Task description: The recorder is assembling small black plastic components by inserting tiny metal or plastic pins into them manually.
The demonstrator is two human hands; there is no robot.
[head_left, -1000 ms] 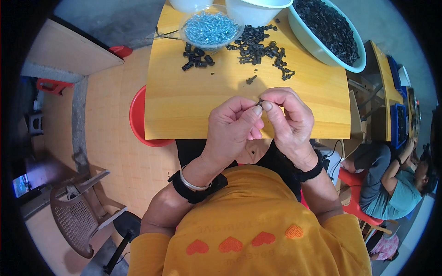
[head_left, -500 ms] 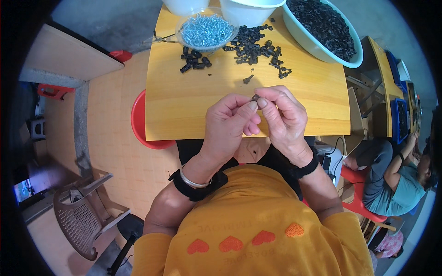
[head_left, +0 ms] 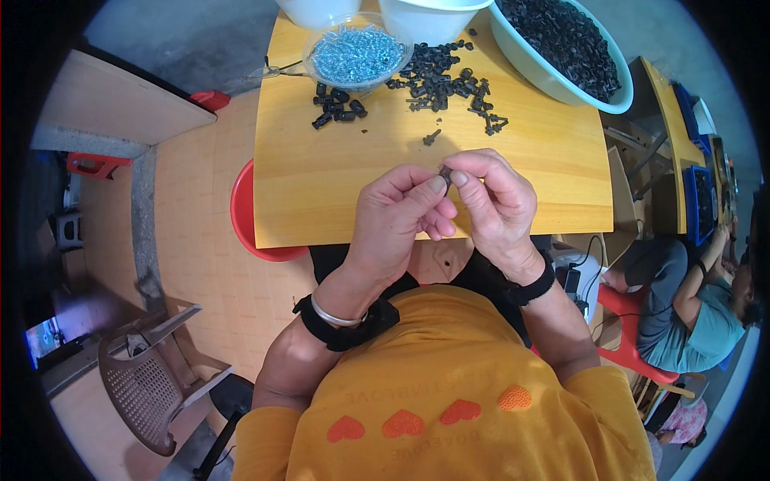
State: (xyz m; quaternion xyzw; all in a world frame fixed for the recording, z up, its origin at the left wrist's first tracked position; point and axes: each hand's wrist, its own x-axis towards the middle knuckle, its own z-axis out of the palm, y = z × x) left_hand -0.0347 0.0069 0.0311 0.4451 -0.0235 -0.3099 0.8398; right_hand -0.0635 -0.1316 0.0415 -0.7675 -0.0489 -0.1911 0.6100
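Note:
Above the near part of the wooden table (head_left: 321, 192), my left hand (head_left: 401, 212) and my right hand (head_left: 499, 210) meet, thumbs and forefingers pinched on a small dark plastic part (head_left: 446, 175). Fingertips cover most of it, so its full shape is hidden. Just beyond my hands lies a single black stemmed piece (head_left: 431, 138). Farther back is a loose pile of small black plastic parts (head_left: 437, 76), with several larger black cylindrical pieces (head_left: 341, 106) to its left. Behind these stands a clear bowl of small silvery-blue metal pieces (head_left: 358, 54).
A pale basin of black parts (head_left: 626, 100) occupies the far right corner, and white tubs (head_left: 433, 20) stand along the back. Wire-handled snips (head_left: 281, 70) lie at the left edge. Below that side is a red bucket (head_left: 241, 212). A co-worker (head_left: 690, 313) sits at the right.
Both hands keep their pinch on the small part, with only a slight shift of the fingers. The whole view has moved a little; the parts on the table lie as before.

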